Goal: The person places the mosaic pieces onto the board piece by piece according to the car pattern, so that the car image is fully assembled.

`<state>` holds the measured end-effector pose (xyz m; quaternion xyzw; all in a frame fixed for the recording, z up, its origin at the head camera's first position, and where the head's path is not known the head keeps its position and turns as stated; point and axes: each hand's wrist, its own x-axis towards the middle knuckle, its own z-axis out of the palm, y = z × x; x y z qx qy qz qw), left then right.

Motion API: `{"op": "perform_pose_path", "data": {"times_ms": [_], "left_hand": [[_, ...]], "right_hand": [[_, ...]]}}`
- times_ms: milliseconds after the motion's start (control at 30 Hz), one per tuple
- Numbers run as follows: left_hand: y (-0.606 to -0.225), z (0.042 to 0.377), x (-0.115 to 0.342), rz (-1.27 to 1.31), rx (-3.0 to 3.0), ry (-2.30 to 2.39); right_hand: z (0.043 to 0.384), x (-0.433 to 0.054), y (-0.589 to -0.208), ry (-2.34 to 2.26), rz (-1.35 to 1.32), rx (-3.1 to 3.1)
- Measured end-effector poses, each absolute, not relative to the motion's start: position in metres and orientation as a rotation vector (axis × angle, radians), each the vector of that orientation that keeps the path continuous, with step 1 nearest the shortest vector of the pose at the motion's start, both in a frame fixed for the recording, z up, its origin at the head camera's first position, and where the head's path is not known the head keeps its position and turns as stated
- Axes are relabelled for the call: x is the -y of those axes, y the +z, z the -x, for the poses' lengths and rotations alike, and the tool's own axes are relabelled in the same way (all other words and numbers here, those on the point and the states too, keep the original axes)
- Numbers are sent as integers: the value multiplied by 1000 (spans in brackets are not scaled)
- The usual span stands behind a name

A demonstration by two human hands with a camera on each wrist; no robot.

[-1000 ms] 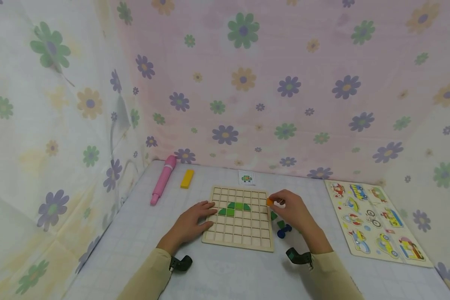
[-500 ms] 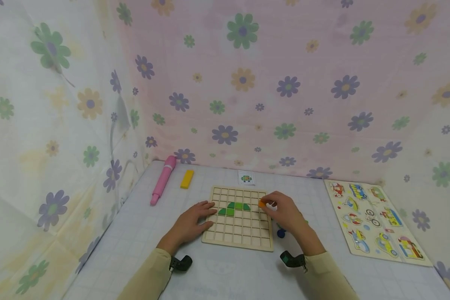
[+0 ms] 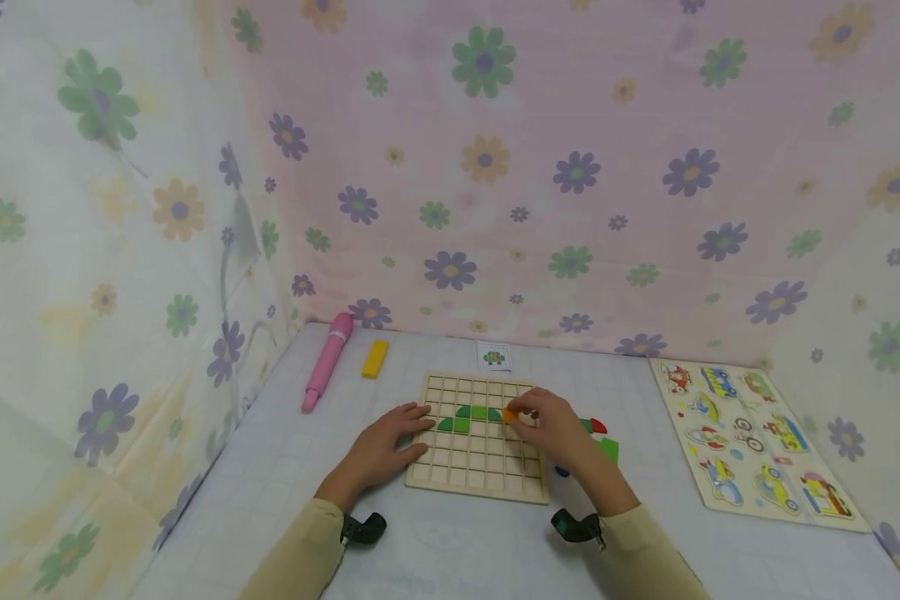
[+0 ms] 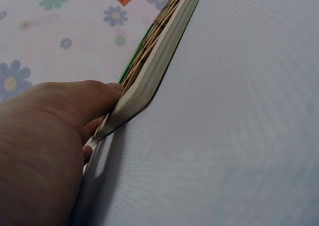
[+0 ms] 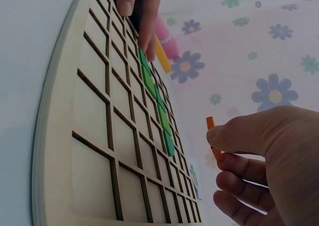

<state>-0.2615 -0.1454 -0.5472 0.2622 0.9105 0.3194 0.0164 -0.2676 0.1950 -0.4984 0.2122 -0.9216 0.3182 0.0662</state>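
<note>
A square wooden grid board (image 3: 476, 495) lies flat on the table, with several green pieces (image 3: 461, 425) set in cells of its upper half. My left hand (image 3: 378, 446) rests on the board's left edge, its fingers mostly straight; in the left wrist view the thumb touches the rim. Over the upper right part of the grid, my right hand (image 3: 558, 431) pinches a small orange tile (image 5: 210, 121) between thumb and index finger. The right wrist view shows this tile apart from the board, and the other fingers curled loosely.
Loose pieces, among them a green one (image 3: 610, 450) and a red one (image 3: 598, 426), lie partly hidden behind the right hand. A small picture card (image 3: 493, 357) stands behind the board. A pink tube (image 3: 327, 361), a yellow block (image 3: 375, 359) and a picture puzzle board (image 3: 753, 446) flank it.
My right hand has carried the orange tile leftward, from the board's right edge to near the green pieces. More loose pieces show behind the right forearm. The left hand has stayed put.
</note>
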Motion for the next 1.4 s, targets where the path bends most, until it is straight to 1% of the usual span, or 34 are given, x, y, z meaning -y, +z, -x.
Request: {"op": "perform_pose_path", "data": {"times_ms": [333,567,1400], "left_hand": [[-547,262,145,-838,-2845,987],[-549,263,145,-822,-2839,990],[-550,264,145,-830,-2844,968]], "right_hand": [[274,-178,-496,924,-717,2823],[281,-167,-504,966,-730,2852],[280,-149,-516,778,-739,2905]]}}
